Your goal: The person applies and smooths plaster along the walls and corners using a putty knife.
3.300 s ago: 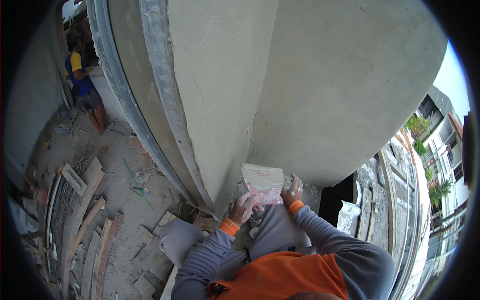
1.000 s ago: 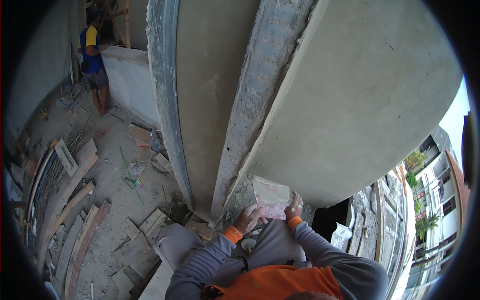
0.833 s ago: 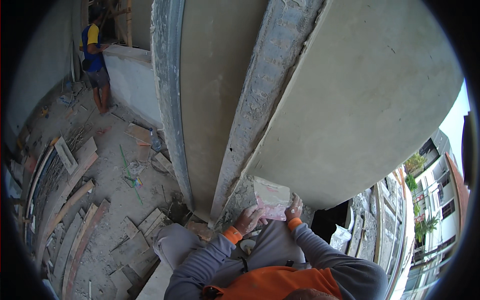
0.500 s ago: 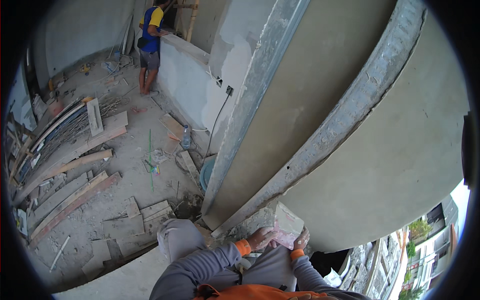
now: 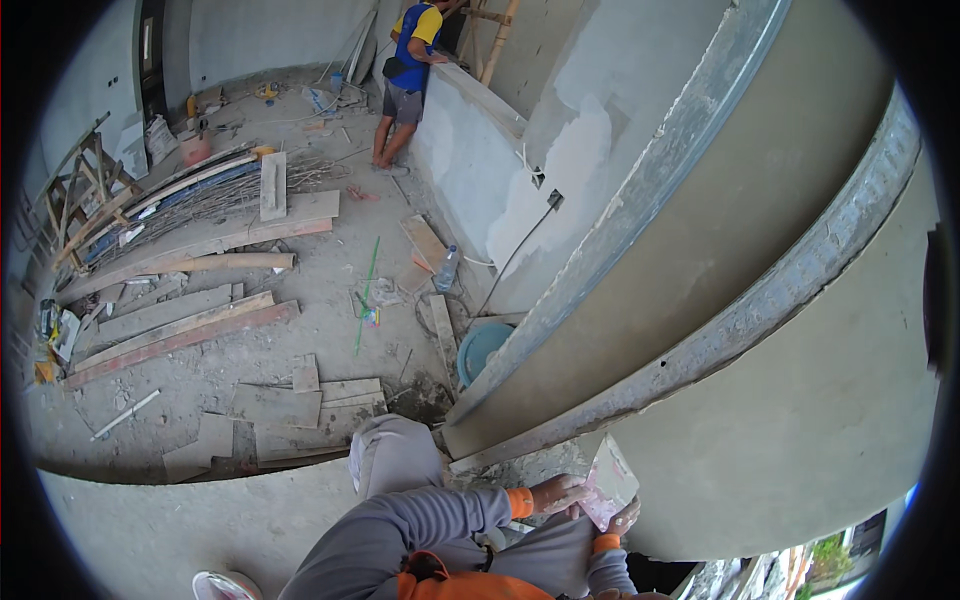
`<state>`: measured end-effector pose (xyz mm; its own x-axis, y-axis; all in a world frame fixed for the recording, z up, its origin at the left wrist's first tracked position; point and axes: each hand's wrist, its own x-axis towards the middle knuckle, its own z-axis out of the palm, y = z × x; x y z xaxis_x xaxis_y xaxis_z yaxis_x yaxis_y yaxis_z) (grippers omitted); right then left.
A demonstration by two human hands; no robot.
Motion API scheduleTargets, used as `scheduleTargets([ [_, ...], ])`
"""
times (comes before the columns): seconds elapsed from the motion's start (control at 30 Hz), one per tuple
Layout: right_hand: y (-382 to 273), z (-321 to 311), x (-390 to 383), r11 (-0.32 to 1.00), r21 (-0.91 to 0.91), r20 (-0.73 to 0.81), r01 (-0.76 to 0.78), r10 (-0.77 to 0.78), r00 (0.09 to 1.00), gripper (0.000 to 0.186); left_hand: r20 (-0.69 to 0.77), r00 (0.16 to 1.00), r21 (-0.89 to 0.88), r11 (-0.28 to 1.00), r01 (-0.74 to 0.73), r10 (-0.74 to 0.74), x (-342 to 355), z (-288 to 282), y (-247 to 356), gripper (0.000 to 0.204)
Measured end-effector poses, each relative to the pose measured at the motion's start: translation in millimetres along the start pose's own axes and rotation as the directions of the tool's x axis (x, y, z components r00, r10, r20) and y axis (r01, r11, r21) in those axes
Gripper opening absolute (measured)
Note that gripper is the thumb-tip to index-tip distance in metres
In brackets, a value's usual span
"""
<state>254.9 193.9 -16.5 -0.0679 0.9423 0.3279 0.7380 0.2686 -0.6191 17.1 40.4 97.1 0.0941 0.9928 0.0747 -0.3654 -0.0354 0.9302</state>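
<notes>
Over my lap I hold a flat, pale grey slab (image 5: 612, 478) with pink smears along its left and lower side. It is tilted, with one corner pointing up. My left hand (image 5: 558, 494) is closed on its left edge, the fingers dusted with pale powder. At the slab's lower right edge, my right hand (image 5: 624, 517) grips it too. Just beyond the slab stands the foot of a tall grey panel with a metal edge strip (image 5: 662, 366), and rough mortar shows beside my hands.
A person (image 5: 408, 70) in a blue and yellow shirt stands at a low wall (image 5: 455, 120). Planks (image 5: 190, 335) and rods lie on the dusty floor at left. A blue-green basin (image 5: 482, 350) and a plastic bottle (image 5: 447, 268) sit by the wall. A round white container (image 5: 226, 586) is at lower left.
My view has swung, so the room appears shifted rightward. The slab has turned in my hands and now stands more edge-on. Both hands still hold it.
</notes>
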Motion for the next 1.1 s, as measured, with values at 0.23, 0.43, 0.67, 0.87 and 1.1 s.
scheduleTargets([
  [0.23,3.8,0.6,-3.9,0.991,-0.126,-0.029,0.044,-0.048,0.998,0.041,-0.008,1.000,-0.007,1.000,-0.001,0.001,1.3,4.0,-5.9,0.030],
  [0.43,-11.2,-13.1,-15.8,0.990,-0.118,-0.031,0.077,-0.081,0.996,0.053,-0.029,0.999,-0.020,0.999,0.038,-0.039,-6.0,7.6,-17.2,0.031],
  [0.67,-26.7,-17.3,-25.2,0.997,-0.071,-0.021,-0.026,0.024,0.999,0.054,-0.013,0.999,0.025,0.999,0.035,-0.035,-5.1,-0.2,-16.4,0.025],
  [0.87,-59.0,-30.2,-9.1,0.991,-0.136,-0.034,-0.007,0.003,0.999,0.063,-0.090,0.988,-0.006,0.992,0.129,-0.129,4.6,-1.3,10.2,0.026],
  [1.1,-43.4,-45.9,-12.5,0.991,-0.131,-0.066,-0.028,0.019,0.998,0.058,-0.095,0.988,0.011,0.993,0.121,-0.119,8.9,11.7,2.4,0.026],
])
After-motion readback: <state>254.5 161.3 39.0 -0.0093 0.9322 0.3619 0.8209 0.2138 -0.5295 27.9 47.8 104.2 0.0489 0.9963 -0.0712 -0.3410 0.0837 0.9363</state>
